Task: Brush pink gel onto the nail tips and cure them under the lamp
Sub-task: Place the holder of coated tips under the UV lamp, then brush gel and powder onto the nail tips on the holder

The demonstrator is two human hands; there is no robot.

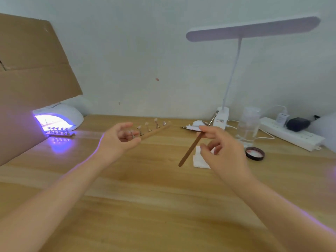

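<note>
Left hand (120,138) holds one end of a wooden strip (154,131) lifted off the worktop (145,197); fingers curl round the near end, so that grip is closed on the strip. A row of small stands carrying nail tips (147,124) runs along it, tilting up and away toward the wall. Whether these tips carry pink gel is too blurred to tell.

Right hand (218,142) pinches a brush (190,149) by its upper part, handle end pointing down toward the worktop. The bristle end is hidden behind the fingers.

Curing lamp (58,119) at far left is lit violet. A second strip of nail tips (60,132) sits at its mouth, partly under the glow.

A small open gel pot (255,153) lies right of the right hand, with a white wipe (200,159) just beside the brush. Desk lamp (236,70), clear bottle (248,124) and power strip (291,131) stand at the back right. Cardboard (32,70) leans at left.

Risks, as judgement:
- Strip is held at one end only; a slack grip could let the far end dip and the stands tip or drop.
- Brush and strip are close; a careless pass could smear uncured gel.
- The lamp mouth is occupied; pushing this strip in could knock the one already there.
- Gel pot sits open beside the forearm's path and could get swept.
</note>
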